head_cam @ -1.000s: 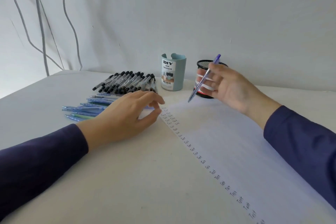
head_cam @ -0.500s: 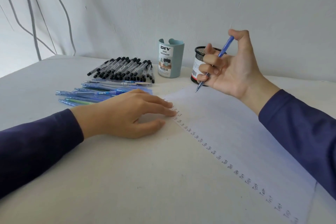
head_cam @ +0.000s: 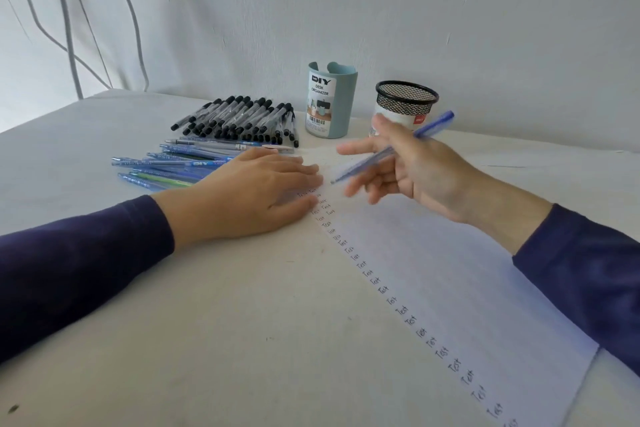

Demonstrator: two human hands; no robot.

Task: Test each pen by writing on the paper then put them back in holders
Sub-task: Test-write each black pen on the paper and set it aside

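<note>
Right hand pinching slim blue plastic pen, tip toward eight o'clock, over white lined paper sheet; left hand flat, fingers straight, pressing its eleven o'clock corner.

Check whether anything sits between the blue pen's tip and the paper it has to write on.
Nothing visible does. The right hand holds the blue pen with its tip over the paper; the left hand lies flat just beside it.

We count one teal holder and one black mesh holder, so two; one paper sheet; one raised pen; one heap of black-capped pens and one of blue pens, both beyond tallying.
</note>
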